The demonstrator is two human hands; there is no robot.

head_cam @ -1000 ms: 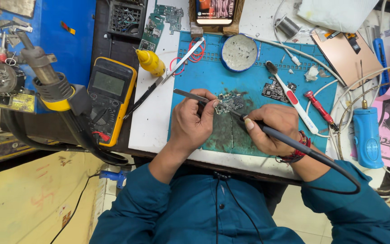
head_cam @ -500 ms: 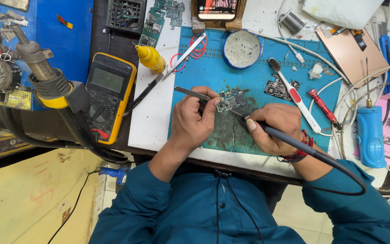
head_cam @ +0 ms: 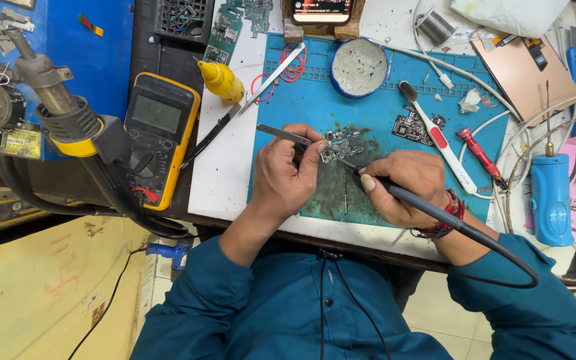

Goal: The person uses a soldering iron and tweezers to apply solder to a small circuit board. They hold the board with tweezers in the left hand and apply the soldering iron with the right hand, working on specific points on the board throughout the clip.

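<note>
A small green circuit board lies on the blue work mat. My left hand grips metal tweezers whose tips reach the board's left side. My right hand holds a black soldering iron like a pen, its tip touching the board from the right. The iron's black cable loops back over my right sleeve.
A yellow multimeter and a hot-air gun stand at the left. A yellow bottle, long tweezers, a round tin, a white brush, a red screwdriver, a second board and a blue tool surround the mat.
Both hands stay on the board; the tweezers and iron tip have hardly shifted. The camera view has drifted slightly.
</note>
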